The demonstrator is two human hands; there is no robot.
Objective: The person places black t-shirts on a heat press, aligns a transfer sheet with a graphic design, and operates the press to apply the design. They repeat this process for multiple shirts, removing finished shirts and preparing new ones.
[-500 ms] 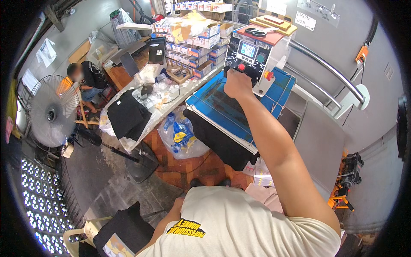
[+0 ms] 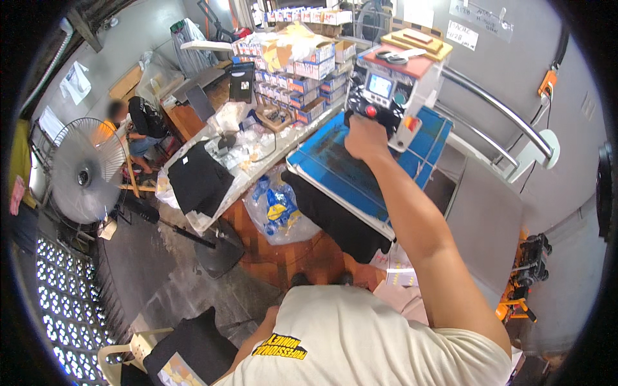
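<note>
My right arm reaches out to a heat press, and my right hand [image 2: 365, 137] is wrapped round the handle at the front of its control box [image 2: 381, 90]. The box has a lit screen and a red button. Beneath it lies the wide blue press plate [image 2: 325, 157], lowered over a black garment [image 2: 338, 209] whose edge hangs out at the near side. My left arm [image 2: 257, 334] hangs down beside my body, its hand mostly hidden behind my shirt, so its fingers do not show.
A cluttered table [image 2: 257, 161] with a black garment stack [image 2: 199, 177] stands left of the press. Stacked small boxes [image 2: 296, 77] are behind. A standing fan [image 2: 84, 177], a plastic bag [image 2: 277, 212] on the floor, a chair with black cloth [image 2: 193, 347] and a seated person [image 2: 145, 125] are nearby.
The whole view has shifted slightly, moving the scene a little right and down. My right hand stays on the press handle.
</note>
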